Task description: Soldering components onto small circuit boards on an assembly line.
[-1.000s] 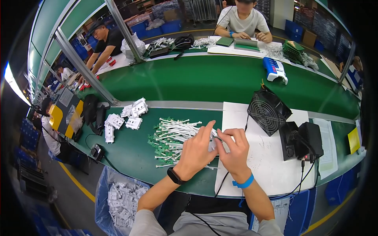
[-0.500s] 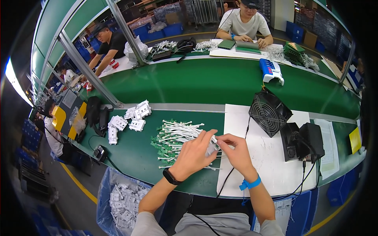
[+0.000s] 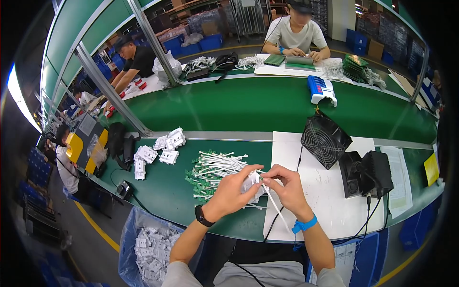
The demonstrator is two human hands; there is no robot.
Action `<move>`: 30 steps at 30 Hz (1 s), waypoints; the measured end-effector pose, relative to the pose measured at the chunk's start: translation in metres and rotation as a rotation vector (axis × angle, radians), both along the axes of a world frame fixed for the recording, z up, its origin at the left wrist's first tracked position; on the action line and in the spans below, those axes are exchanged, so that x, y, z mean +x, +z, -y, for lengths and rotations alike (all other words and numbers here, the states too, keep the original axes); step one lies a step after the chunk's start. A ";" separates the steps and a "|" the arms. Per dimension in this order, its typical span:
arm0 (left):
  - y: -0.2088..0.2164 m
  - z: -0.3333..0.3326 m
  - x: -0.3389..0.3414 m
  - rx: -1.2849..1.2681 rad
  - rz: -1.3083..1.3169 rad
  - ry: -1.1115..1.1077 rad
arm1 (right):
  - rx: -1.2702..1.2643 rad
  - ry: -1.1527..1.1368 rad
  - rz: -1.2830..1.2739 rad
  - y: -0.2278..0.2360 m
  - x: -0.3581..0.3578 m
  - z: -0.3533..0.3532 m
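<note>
My left hand is closed around a white plastic housing, above the bench's front middle. Against the housing's right side, my right hand pinches the end of a white cable with a speck of green at it. The cable's free end hangs toward my right wrist. Fingers hide most of the housing and the cable's end. Just left of and beyond my hands lies a pile of small green circuit boards with white cables. More white housings lie loose at the back left of the bench.
A black fan and black power boxes stand on the right, by a white sheet. A lined blue bin of white housings sits below the front left edge. Across the green conveyor a co-worker handles boards.
The housing has turned in my left hand, showing its white face. A white cable now trails from my right fingers toward my wrist. The blue-and-white device has shifted slightly left on the conveyor.
</note>
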State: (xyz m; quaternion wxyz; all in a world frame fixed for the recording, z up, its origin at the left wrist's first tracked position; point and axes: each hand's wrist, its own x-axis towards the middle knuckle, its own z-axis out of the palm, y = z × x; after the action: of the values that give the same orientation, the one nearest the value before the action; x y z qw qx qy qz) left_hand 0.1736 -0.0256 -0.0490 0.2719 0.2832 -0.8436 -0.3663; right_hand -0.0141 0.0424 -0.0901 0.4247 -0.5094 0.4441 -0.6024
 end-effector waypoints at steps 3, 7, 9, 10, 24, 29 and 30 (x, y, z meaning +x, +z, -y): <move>-0.002 0.001 0.004 0.008 0.032 0.013 | -0.072 0.020 -0.026 0.000 0.000 -0.001; -0.013 0.003 0.006 -0.111 -0.087 0.248 | -0.059 -0.140 0.029 0.015 0.018 -0.001; -0.014 0.004 0.007 -0.154 -0.112 0.296 | -0.004 -0.154 0.015 0.012 0.015 -0.001; -0.012 0.004 0.007 -0.196 -0.137 0.344 | -0.007 -0.153 0.015 0.009 0.009 -0.003; -0.034 -0.021 -0.099 0.282 -0.343 0.129 | -0.148 -0.582 -0.832 -0.010 0.008 -0.067; -0.042 -0.025 -0.126 0.105 -0.112 0.001 | -0.016 -0.682 -0.435 -0.015 -0.045 -0.111; -0.041 -0.027 -0.133 0.095 -0.072 -0.008 | -0.033 -0.823 -0.401 -0.026 -0.066 -0.116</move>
State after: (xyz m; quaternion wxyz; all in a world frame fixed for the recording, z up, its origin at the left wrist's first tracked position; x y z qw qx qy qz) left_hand 0.0402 0.0015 -0.0901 0.2871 0.2791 -0.8160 -0.4168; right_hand -0.0804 0.1587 -0.1159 0.0476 -0.4040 0.6734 -0.6174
